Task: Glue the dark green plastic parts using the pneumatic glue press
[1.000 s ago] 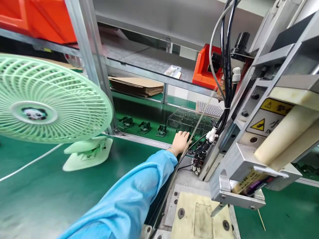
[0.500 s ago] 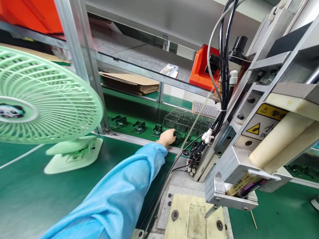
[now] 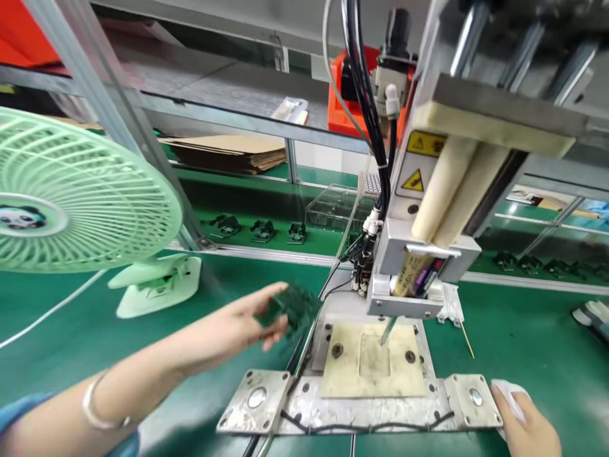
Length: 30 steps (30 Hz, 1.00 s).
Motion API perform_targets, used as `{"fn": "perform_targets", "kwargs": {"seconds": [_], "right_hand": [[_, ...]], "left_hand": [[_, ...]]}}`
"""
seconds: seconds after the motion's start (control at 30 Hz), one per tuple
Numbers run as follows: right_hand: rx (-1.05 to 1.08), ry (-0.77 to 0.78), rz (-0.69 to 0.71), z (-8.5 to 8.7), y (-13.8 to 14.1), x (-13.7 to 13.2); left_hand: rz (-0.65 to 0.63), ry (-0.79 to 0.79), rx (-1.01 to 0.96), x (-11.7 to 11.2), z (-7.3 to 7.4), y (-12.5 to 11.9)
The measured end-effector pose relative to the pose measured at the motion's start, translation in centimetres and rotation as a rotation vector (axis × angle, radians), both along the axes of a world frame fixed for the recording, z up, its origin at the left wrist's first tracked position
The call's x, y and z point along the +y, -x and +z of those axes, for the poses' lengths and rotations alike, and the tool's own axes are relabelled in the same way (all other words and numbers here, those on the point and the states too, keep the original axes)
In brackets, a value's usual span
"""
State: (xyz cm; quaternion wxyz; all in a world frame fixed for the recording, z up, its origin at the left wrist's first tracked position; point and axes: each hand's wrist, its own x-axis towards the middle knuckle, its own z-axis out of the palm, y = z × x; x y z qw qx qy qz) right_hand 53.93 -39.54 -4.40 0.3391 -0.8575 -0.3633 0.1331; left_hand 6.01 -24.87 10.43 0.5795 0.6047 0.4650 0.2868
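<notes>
My left hand (image 3: 245, 320), a bangle on its wrist, grips a dark plastic part (image 3: 299, 310) between thumb and fingers. Motion blurs the part, and its details are hard to make out. It hangs over the green bench, left of the dispensing machine's cream fixture plate (image 3: 340, 371). At the lower right, my right hand (image 3: 530, 425) is closed round a crumpled white wipe (image 3: 514, 395), beside the fixture's right corner block (image 3: 476, 400). Above the plate's shallow recess hangs the dispensing nozzle (image 3: 389, 331).
Several similar dark parts (image 3: 262, 230) stand along the back ledge, near a clear plastic tray (image 3: 333, 209). A green fan (image 3: 90, 197) occupies the left side. Black hoses (image 3: 364, 82) run down the machine. A thin stick (image 3: 467, 339) and a white piece (image 3: 450, 303) lie right of it.
My left hand has come back from the ledge by the clear tray, carrying a dark part toward the fixture. The view has shifted, and my right hand with the wipe now shows.
</notes>
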Motion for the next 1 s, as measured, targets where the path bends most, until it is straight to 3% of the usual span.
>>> {"fn": "perform_targets", "kwargs": {"seconds": [0.1,0.2,0.3,0.4,0.57,0.67,0.8,1.0], "right_hand": [[0.017,0.002,-0.026,0.8,0.4,-0.1],[0.028,-0.029,-0.047,1.5,1.1,0.1],[0.043,-0.051,-0.043,1.8,1.5,0.1],[0.055,-0.081,-0.050,2.0,1.7,0.0],[0.087,-0.092,-0.052,2.1,1.7,0.0],[0.093,-0.076,-0.061,2.0,1.6,0.1],[0.103,-0.078,-0.071,1.8,1.5,0.0],[0.090,-0.108,-0.068,1.8,1.7,0.1]], "left_hand": [[-0.315,0.307,-0.165,-4.8,-0.9,-2.1],[-0.448,0.372,-0.174,-6.8,-1.8,-4.3],[-0.433,0.364,-0.007,-7.0,-2.2,-6.6],[-0.339,0.297,0.098,-6.5,-2.0,-8.7],[-0.200,0.367,0.048,-4.9,-1.3,-11.3],[-0.164,0.397,0.014,-3.4,-0.9,-12.0],[-0.192,0.296,-0.004,-1.4,-0.9,-12.3],[-0.185,0.056,0.016,0.0,-2.9,-12.1]]}}
